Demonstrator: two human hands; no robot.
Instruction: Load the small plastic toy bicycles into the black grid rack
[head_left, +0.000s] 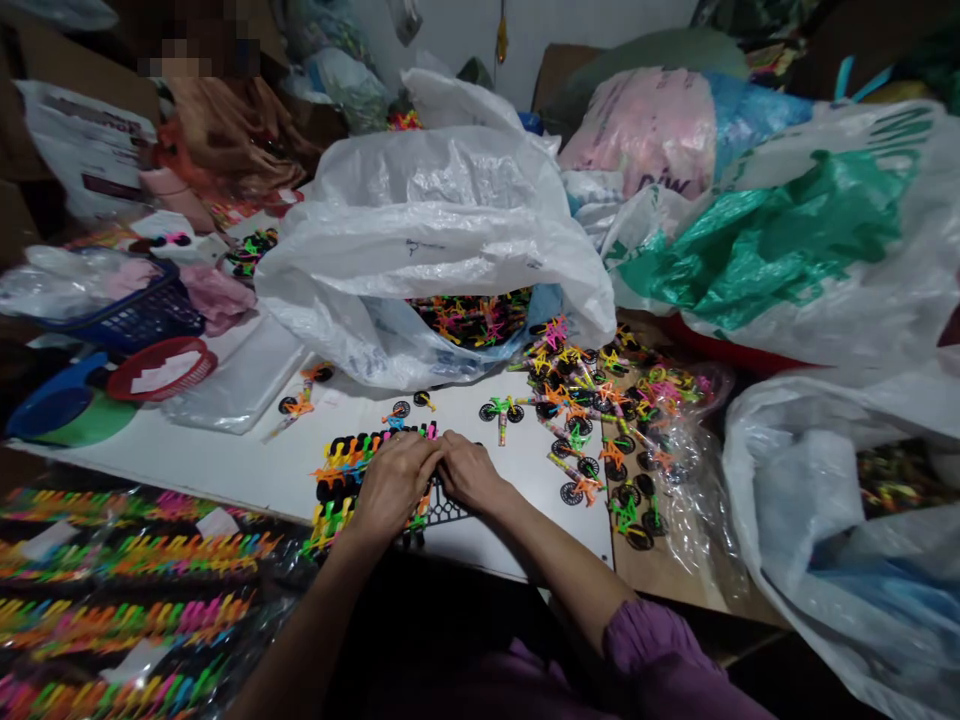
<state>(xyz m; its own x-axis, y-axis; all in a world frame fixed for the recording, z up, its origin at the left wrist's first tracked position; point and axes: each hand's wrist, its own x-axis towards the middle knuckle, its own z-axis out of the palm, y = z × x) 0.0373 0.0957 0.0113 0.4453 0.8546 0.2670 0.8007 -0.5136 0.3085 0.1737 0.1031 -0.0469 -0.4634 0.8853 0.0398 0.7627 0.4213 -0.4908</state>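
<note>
My left hand (394, 483) and my right hand (469, 470) meet at the near edge of a white board (225, 455). Both have their fingers curled down onto a black plastic grid (448, 515) lined with rows of small coloured toy bicycles (346, 460). The left hand covers the rows' right end. The right hand's fingertips press together beside it, and what they pinch is hidden. A loose green toy bicycle (501, 408) lies just beyond the hands. A heap of loose toy bicycles (592, 410) spreads to the right.
A big white plastic bag (427, 230) of toy bicycles lies open behind the hands. More bags crowd the right side (817, 250). Packed strips of bicycles (127, 590) lie at lower left. A blue basket (142, 315) and red basket (161, 368) stand left. Another person (225, 120) sits opposite.
</note>
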